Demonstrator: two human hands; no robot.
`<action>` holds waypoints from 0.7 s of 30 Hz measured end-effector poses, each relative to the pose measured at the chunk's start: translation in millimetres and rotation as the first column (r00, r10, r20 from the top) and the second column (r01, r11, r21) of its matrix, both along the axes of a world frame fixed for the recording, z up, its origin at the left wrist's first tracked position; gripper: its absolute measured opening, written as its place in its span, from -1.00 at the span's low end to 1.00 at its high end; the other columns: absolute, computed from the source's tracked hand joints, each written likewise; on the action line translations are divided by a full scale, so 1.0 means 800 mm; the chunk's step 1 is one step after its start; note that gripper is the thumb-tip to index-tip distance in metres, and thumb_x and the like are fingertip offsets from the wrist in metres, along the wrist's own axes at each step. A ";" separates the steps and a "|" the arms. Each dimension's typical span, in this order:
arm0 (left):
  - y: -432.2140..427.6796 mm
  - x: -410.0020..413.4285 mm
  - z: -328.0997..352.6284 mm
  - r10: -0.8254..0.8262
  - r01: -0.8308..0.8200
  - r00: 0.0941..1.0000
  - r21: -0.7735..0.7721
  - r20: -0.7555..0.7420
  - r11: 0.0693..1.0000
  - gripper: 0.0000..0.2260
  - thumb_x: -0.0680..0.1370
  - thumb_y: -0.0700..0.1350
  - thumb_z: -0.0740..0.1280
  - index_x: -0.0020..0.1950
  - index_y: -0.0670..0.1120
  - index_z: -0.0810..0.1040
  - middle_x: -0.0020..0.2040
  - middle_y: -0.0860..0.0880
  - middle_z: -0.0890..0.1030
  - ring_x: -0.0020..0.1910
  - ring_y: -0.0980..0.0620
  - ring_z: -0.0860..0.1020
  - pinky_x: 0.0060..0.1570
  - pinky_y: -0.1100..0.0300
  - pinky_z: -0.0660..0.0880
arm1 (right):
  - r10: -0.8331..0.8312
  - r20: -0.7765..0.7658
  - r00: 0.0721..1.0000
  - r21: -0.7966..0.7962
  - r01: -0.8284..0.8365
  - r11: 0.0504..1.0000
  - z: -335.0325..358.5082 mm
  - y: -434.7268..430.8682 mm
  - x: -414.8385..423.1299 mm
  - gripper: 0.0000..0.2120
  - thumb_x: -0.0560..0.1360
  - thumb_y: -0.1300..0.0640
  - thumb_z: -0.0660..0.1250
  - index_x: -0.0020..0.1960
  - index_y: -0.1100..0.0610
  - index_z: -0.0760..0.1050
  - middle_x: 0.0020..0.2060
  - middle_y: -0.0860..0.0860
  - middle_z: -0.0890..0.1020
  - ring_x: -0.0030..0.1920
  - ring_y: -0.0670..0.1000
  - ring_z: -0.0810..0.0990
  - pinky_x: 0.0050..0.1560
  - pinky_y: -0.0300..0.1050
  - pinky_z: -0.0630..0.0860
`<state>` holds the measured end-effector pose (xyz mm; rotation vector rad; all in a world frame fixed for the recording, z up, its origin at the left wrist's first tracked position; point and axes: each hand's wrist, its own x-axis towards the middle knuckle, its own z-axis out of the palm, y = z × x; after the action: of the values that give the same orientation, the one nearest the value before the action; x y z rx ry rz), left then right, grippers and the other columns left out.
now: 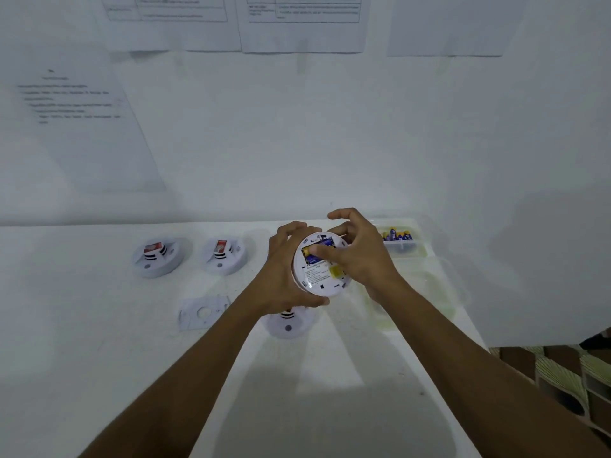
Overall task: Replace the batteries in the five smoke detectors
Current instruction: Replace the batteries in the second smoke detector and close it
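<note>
Plain workroom, white table [99, 325] against white wall [330, 143], printed sheets [304, 24] on it

We see a white table [99, 358], white left detector [158, 257] and second detector [224, 256] with red tags at its far edge, white upturned detector [317, 279], blue-and-yellow batteries [313, 259], yellow sticker [336, 272], blue-and-yellow spare batteries [398, 235] at its far right corner.
</note>
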<state>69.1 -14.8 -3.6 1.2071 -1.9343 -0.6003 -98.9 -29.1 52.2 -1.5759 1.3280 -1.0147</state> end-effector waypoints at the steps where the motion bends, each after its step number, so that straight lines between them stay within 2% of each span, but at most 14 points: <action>1: 0.002 0.012 0.002 -0.004 0.004 1.000 -0.017 -0.005 1.000 -0.15 0.14 0.32 0.48 0.34 0.34 0.15 0.37 0.08 0.25 0.38 0.05 0.27 0.41 0.10 0.30 | 0.007 0.017 1.000 0.001 -0.007 1.000 0.000 0.002 0.010 -0.41 0.29 0.08 0.63 0.23 -0.03 0.44 -0.08 -0.02 0.70 -0.06 0.00 0.69 -0.06 -0.05 0.66; 2: 0.005 0.025 0.004 -0.014 0.014 1.000 -0.022 -0.012 1.000 -0.16 0.15 0.30 0.48 0.34 0.38 0.14 0.37 0.13 0.25 0.38 0.02 0.28 0.39 0.11 0.31 | 0.019 0.044 0.999 0.008 -0.019 1.000 0.000 0.003 0.020 -0.43 0.31 0.09 0.62 0.23 -0.02 0.44 -0.09 -0.02 0.71 -0.05 0.00 0.70 -0.05 -0.03 0.66; 4: 0.013 0.056 0.011 -0.028 0.028 1.000 -0.003 -0.011 1.000 -0.16 0.15 0.27 0.50 0.30 0.48 0.11 0.32 0.37 0.20 0.39 0.08 0.25 0.37 0.23 0.27 | 0.053 0.117 0.992 0.026 -0.056 0.998 -0.002 0.008 0.043 -0.48 0.36 0.15 0.59 0.24 0.01 0.45 -0.10 -0.01 0.73 -0.05 0.01 0.71 -0.04 -0.01 0.66; 5: 0.018 0.074 0.013 -0.037 0.037 0.999 0.008 -0.010 0.999 -0.15 0.14 0.26 0.51 0.29 0.50 0.11 0.30 0.43 0.19 0.40 0.12 0.22 0.36 0.30 0.25 | 0.071 0.146 0.987 0.031 -0.077 0.997 -0.003 0.011 0.056 -0.51 0.38 0.19 0.57 0.24 0.03 0.46 -0.10 0.00 0.74 -0.05 0.01 0.71 -0.02 -0.01 0.65; 7: 0.026 0.113 0.011 -0.051 0.051 0.999 0.035 -0.004 0.998 -0.15 0.13 0.23 0.55 0.32 0.38 0.18 0.33 0.28 0.24 0.42 0.10 0.20 0.39 0.25 0.25 | 0.111 0.176 0.978 0.034 -0.119 0.992 -0.006 0.017 0.082 -0.56 0.42 0.24 0.53 0.23 0.04 0.47 -0.07 0.01 0.74 -0.03 0.01 0.71 0.02 -0.04 0.64; 10: 0.038 0.171 0.005 -0.057 0.055 0.998 0.072 0.020 0.996 -0.11 0.14 0.19 0.58 0.37 0.16 0.24 0.38 0.02 0.28 0.42 0.01 0.23 0.43 0.00 0.27 | 0.140 0.146 0.979 0.036 -0.147 0.988 -0.014 0.025 0.125 -0.61 0.45 0.25 0.49 0.22 0.04 0.50 -0.01 0.01 0.73 0.01 -0.02 0.71 0.08 -0.02 0.63; 13: 0.049 0.223 0.004 -0.050 0.049 0.999 0.083 0.012 0.995 -0.10 0.11 0.18 0.59 0.37 0.19 0.25 0.34 0.03 0.33 0.38 -0.01 0.29 0.40 -0.03 0.31 | 0.145 0.095 0.985 0.049 -0.150 0.987 -0.028 0.034 0.167 -0.63 0.45 0.22 0.50 0.20 0.02 0.52 0.00 0.01 0.72 0.02 -0.02 0.70 0.11 0.03 0.63; 15: 0.057 0.257 0.000 -0.032 0.034 0.999 0.086 -0.015 0.996 -0.09 0.10 0.14 0.61 0.35 0.28 0.24 0.34 0.07 0.33 0.37 -0.03 0.31 0.38 -0.09 0.33 | 0.145 0.117 0.982 0.063 -0.153 0.986 -0.040 0.042 0.193 -0.69 0.48 0.23 0.46 0.17 0.03 0.53 -0.05 0.00 0.73 0.00 -0.02 0.70 0.10 0.00 0.62; 17: 0.067 0.289 -0.007 -0.014 0.017 0.999 0.103 -0.035 0.995 -0.07 0.07 0.12 0.62 0.35 0.25 0.24 0.34 0.16 0.29 0.39 -0.02 0.29 0.39 -0.10 0.32 | 0.142 0.112 0.983 0.062 -0.150 0.987 -0.055 0.050 0.213 -0.74 0.51 0.27 0.41 0.16 0.06 0.53 -0.09 0.00 0.74 0.00 0.01 0.69 0.08 -0.04 0.59; 19: 0.077 0.319 -0.014 0.010 -0.006 1.000 0.139 -0.027 0.990 -0.05 0.05 0.13 0.61 0.34 0.24 0.22 0.32 0.32 0.23 0.42 0.01 0.25 0.41 -0.09 0.30 | 0.158 -0.034 0.987 0.023 -0.158 0.987 -0.071 0.057 0.227 -0.73 0.51 0.28 0.41 0.17 0.06 0.53 -0.06 -0.01 0.73 0.00 -0.01 0.68 0.04 -0.11 0.58; 21: 0.083 0.340 -0.021 0.030 -0.027 0.999 0.157 -0.016 0.987 -0.02 0.04 0.15 0.60 0.37 0.21 0.21 0.36 0.28 0.21 0.44 0.05 0.22 0.42 -0.09 0.30 | 0.212 -0.297 0.931 -0.036 -0.233 0.972 -0.090 0.061 0.234 -0.64 0.47 0.25 0.45 0.23 0.05 0.52 0.05 -0.01 0.69 0.06 -0.03 0.65 0.04 -0.13 0.55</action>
<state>341.5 51.3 -20.2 1.3197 -1.8792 -0.7580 88.0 19.9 -19.4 -1.9391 1.2774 -0.7155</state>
